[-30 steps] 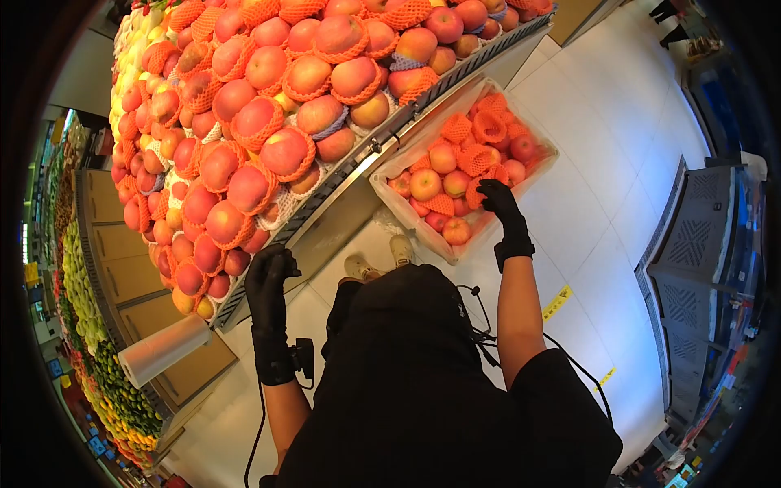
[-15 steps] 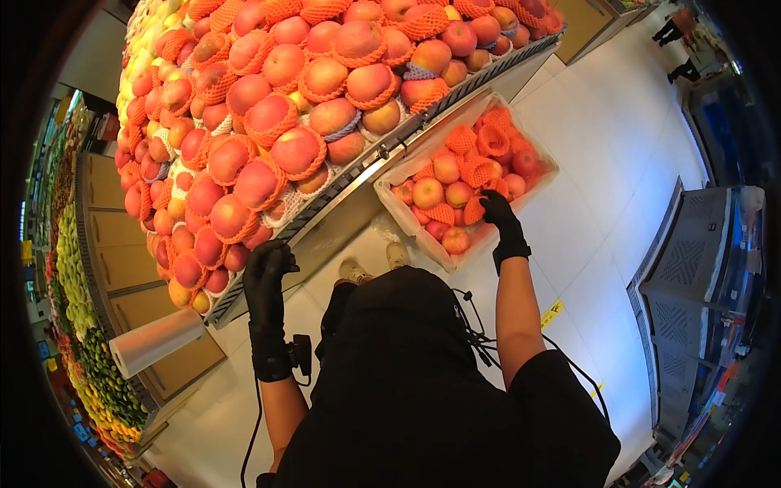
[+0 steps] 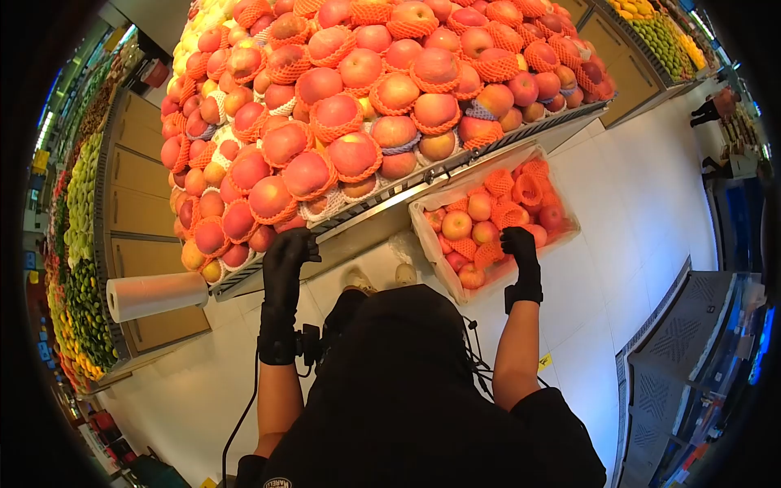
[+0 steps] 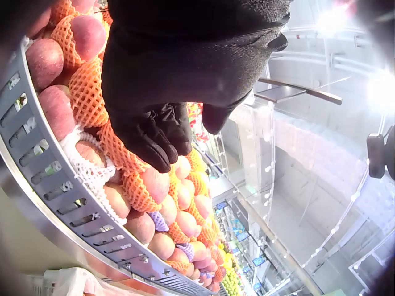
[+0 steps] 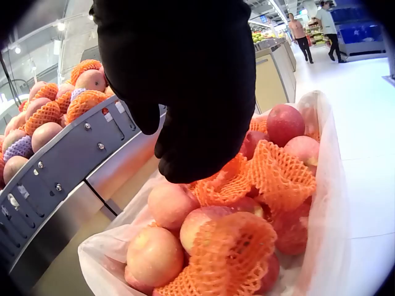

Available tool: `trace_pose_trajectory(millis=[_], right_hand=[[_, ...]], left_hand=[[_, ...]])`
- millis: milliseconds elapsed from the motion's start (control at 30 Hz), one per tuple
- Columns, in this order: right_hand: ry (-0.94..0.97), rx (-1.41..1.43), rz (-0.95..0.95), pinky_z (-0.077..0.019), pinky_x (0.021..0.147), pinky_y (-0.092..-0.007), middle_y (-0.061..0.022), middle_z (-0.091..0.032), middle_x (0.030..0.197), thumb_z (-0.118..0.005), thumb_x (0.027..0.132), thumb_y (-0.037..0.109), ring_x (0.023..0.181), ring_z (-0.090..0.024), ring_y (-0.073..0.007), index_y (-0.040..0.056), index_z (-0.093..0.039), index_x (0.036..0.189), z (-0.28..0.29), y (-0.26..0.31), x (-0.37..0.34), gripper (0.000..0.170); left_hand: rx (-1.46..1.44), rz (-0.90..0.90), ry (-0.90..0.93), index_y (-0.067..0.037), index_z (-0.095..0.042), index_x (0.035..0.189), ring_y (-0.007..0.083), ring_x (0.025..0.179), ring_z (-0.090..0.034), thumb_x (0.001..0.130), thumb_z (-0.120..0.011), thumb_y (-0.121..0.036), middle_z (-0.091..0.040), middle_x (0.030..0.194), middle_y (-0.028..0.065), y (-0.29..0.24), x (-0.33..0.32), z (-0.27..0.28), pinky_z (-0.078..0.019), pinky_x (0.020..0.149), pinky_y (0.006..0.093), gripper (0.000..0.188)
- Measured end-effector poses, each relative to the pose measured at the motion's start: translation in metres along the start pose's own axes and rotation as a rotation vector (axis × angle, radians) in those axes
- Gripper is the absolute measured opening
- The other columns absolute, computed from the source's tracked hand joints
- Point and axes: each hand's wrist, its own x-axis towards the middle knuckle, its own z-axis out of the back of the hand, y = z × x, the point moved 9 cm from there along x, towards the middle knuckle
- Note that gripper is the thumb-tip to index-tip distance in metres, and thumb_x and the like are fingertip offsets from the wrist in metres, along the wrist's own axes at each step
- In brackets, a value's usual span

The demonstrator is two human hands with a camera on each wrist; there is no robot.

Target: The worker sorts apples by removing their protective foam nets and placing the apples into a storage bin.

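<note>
My left hand (image 3: 286,259), in a black glove, hangs loosely curled beside the front edge of the apple display, with nothing in it. In the left wrist view its fingers (image 4: 154,139) overlap apples (image 4: 141,227) in orange foam nets, the thumb standing apart. Over the near right side of a plastic-lined crate (image 3: 439,276) is my right hand (image 3: 521,254), also black-gloved. Its fingers hang bent and its palm side is hidden; no apple shows in it. Below it in the right wrist view lie bare apples (image 5: 154,256) and orange foam nets (image 5: 229,250).
Netted apples (image 3: 354,154) are heaped on the display behind a slotted metal rail (image 3: 366,213). A plastic bag roll (image 3: 159,296) juts from its left end. Grey cabinets (image 3: 671,342) stand at right. Two people (image 5: 330,31) are far back in the aisle.
The head view has turned, so display and crate appear lower and further right. My right hand's fingers have drawn in over the crate. The left hand stays beside the display edge.
</note>
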Motion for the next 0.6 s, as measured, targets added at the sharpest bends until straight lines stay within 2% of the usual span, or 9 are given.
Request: trace_pose_trajectory(millis=[233,333,400,500,533,600], right_hand=[[-0.036,0.092,0.147,-0.05,0.054,-0.0286,-0.0099,-0.064,0.077,-0.064,0.089,0.02,0.059,-0.06,-0.0152,0.0004,-0.062,0.096,-0.044,0.037,0.004,0.021],[0.001,0.001,0.252,-0.0487,0.054,-0.028,-0.0094,-0.064,0.074,-0.063,0.09,0.021,0.059,-0.06,-0.0157,-0.001,-0.061,0.094,-0.067,0.047,0.017,0.022],[0.007,-0.116,0.381,-0.0476,0.055,-0.0284,-0.0084,-0.062,0.068,-0.063,0.09,0.022,0.059,-0.06,-0.0163,-0.0023,-0.059,0.09,-0.088,0.068,0.011,0.024],[0.04,-0.29,0.455,-0.0479,0.056,-0.0297,-0.0082,-0.061,0.066,-0.064,0.091,0.022,0.057,-0.059,-0.0162,-0.0022,-0.059,0.09,-0.122,0.103,-0.005,0.025],[0.059,-0.122,0.384,-0.0475,0.056,-0.0287,-0.0079,-0.06,0.064,-0.063,0.092,0.023,0.056,-0.057,-0.0156,-0.0014,-0.058,0.086,-0.138,0.113,-0.021,0.025],[0.081,-0.121,0.402,-0.0469,0.056,-0.0281,-0.0077,-0.06,0.064,-0.062,0.093,0.022,0.056,-0.057,-0.0153,-0.0007,-0.058,0.083,-0.16,0.129,-0.035,0.026]], left_hand=[[-0.068,-0.047,-0.021,0.001,-0.057,0.109,0.0171,0.083,-0.059,0.1,-0.05,-0.023,-0.06,0.092,0.0073,-0.006,-0.006,0.022,-0.0517,0.074,0.0324,0.028],[-0.08,-0.056,-0.088,0.001,-0.057,0.108,0.0174,0.083,-0.059,0.1,-0.049,-0.024,-0.06,0.092,0.0079,-0.009,-0.01,0.039,-0.0518,0.074,0.0329,0.028],[-0.09,-0.064,-0.129,0.0,-0.057,0.105,0.0175,0.082,-0.059,0.1,-0.049,-0.026,-0.06,0.092,0.0083,-0.011,-0.013,0.053,-0.0518,0.074,0.0332,0.028],[-0.104,-0.1,-0.183,-0.001,-0.057,0.1,0.0178,0.082,-0.059,0.101,-0.049,-0.031,-0.061,0.091,0.0089,-0.009,-0.015,0.078,-0.0516,0.074,0.0335,0.031],[-0.11,-0.113,-0.203,-0.002,-0.056,0.098,0.018,0.082,-0.059,0.101,-0.049,-0.033,-0.061,0.091,0.0092,-0.01,-0.015,0.087,-0.0515,0.074,0.0334,0.032],[-0.138,-0.134,-0.249,-0.003,-0.055,0.095,0.0183,0.081,-0.06,0.101,-0.048,-0.037,-0.061,0.09,0.0098,-0.01,-0.015,0.106,-0.0514,0.074,0.0333,0.035]])
